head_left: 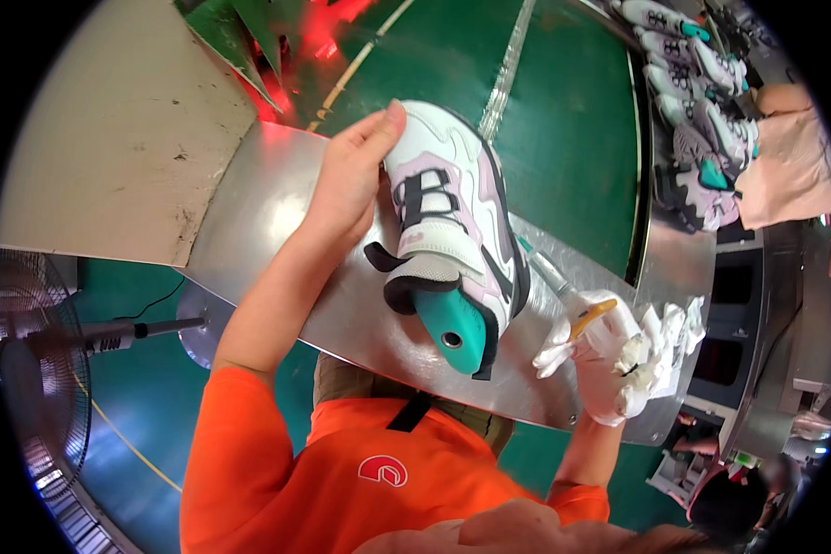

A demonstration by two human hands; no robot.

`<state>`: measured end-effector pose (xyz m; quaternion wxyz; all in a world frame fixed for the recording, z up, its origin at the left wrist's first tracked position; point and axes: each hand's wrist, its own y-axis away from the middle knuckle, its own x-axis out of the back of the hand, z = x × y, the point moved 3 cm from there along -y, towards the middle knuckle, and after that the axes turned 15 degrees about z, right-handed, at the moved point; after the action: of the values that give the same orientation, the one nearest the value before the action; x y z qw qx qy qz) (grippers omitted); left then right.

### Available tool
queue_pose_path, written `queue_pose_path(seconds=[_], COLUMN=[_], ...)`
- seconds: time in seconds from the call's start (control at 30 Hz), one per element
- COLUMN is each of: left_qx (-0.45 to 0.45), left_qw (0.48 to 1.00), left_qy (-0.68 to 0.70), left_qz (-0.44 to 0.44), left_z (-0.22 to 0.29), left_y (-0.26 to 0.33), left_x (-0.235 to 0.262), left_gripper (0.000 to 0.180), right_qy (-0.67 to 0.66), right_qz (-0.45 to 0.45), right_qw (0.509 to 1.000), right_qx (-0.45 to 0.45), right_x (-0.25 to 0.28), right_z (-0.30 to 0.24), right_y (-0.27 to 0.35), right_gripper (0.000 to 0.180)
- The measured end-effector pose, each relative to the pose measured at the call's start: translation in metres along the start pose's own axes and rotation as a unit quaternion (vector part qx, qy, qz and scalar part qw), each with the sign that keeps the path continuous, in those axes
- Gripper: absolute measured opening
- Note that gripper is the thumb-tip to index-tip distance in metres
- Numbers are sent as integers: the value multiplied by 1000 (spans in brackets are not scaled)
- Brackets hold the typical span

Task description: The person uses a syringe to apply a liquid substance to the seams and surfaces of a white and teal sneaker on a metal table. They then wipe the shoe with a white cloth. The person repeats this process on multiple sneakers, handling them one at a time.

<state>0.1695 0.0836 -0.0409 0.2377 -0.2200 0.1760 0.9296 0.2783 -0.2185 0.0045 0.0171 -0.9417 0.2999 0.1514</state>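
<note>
A white and lilac sneaker (452, 198) with black straps is tilted over the metal table, its toe pointing away from me. A teal shoe last (455, 334) with a round hole fills its heel opening. My bare left hand (355, 166) is closed on the toe's left side, thumb on top. At the shoe's right, my white-gloved right hand (609, 355) is closed around a slim silvery tool (549, 274) whose far end comes close to the sole. An orange-yellow piece (593, 317) shows across the glove; I cannot tell what it belongs to.
Crumpled white material (679, 332) lies by my right hand. Beyond the metal table (249, 217) runs a green belt (572, 120). Several similar sneakers (702, 102) stand at the far right, beside brown paper (794, 171). A pale panel (125, 138) and a fan (37, 360) are on the left.
</note>
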Motion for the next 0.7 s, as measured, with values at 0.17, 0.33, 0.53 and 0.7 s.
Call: queue_pose_path(seconds=[0.17, 0.33, 0.53, 0.7], left_qx=[22, -76, -201, -119], left_qw=[998, 994, 953, 804], left_qy=[38, -73, 13, -123], left_qz=[-39, 25, 226, 569], left_z=[1, 17, 89, 82], left_y=[-6, -81, -245, -352], left_x=[-13, -9, 70, 201], left_gripper=[36, 31, 39, 64], right_qy=[-51, -13, 313, 436], right_qz=[49, 296, 522, 537], right_qw=[990, 939, 770, 700], right_qx=[119, 176, 192, 175], right_x=[18, 49, 76, 86], right_z=[-9, 2, 27, 38], right_y=[6, 45, 100, 103], right_gripper=[78, 86, 77, 79])
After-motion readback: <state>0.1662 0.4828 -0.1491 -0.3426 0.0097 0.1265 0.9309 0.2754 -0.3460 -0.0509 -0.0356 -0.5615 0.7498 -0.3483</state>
